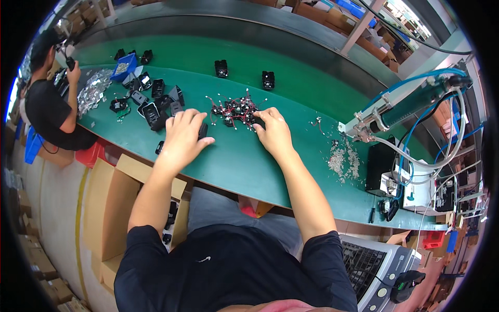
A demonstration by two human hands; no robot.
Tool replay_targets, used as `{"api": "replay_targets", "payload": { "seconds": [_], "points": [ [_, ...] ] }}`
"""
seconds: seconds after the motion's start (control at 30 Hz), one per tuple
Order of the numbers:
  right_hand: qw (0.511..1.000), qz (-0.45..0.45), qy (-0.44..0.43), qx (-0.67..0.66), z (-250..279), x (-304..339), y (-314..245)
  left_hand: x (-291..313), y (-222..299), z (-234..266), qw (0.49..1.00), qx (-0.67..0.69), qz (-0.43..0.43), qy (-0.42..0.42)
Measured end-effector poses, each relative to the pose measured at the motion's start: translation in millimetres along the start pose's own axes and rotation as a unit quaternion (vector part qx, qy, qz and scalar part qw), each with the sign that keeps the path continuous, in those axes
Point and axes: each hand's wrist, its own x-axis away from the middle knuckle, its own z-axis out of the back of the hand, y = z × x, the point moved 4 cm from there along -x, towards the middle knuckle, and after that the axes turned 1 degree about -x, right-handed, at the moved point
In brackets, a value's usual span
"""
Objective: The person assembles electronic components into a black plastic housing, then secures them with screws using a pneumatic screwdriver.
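My left hand [183,136] is open, palm down, fingers spread and thumb stretched out, at the right side of a group of black plastic housings [150,113]. A dark housing [203,130] shows between its thumb and index finger; the hand does not close round it. In the middle of the bench lies a tangled pile of small black parts with red and black wires and white connectors [236,110]. At the pile's right edge my right hand [275,132] has its thumb and index finger curled round a small wired part, mostly hidden by the fingers.
Two black housings [221,68] stand toward the back of the green bench [234,166]. At right are small metal pieces [340,160] and a pneumatic press [410,106] with hoses. A blue bin [123,67] is at left, near a co-worker [49,99]. An open carton [112,208] stands below.
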Motion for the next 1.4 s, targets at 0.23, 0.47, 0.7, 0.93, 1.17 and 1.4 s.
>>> {"api": "replay_targets", "payload": {
  "seconds": [0.23,0.47,0.7,0.93,1.17,1.4],
  "points": [
    [0.994,0.051,0.037,0.087,2,9,-2,1,11,-29,0.989,-0.13,0.065,0.035],
    [0.973,-0.147,-0.054,-0.168,42,32,9,-3,1,-49,0.991,-0.124,0.045,0.017],
    [0.992,-0.114,-0.021,-0.057,89,108,-9,0,65,-16,0.953,0.274,-0.128,0.015],
    [0.986,-0.132,0.104,-0.012,99,169,-18,-30,140,-81,0.856,0.316,-0.372,-0.173],
    [0.969,-0.226,0.094,-0.047,111,185,-18,-60,147,-65,0.874,0.258,-0.309,-0.273],
    [0.983,-0.139,0.087,-0.081,106,188,-14,16,179,52,0.703,0.622,-0.283,-0.197]
  ]
}}
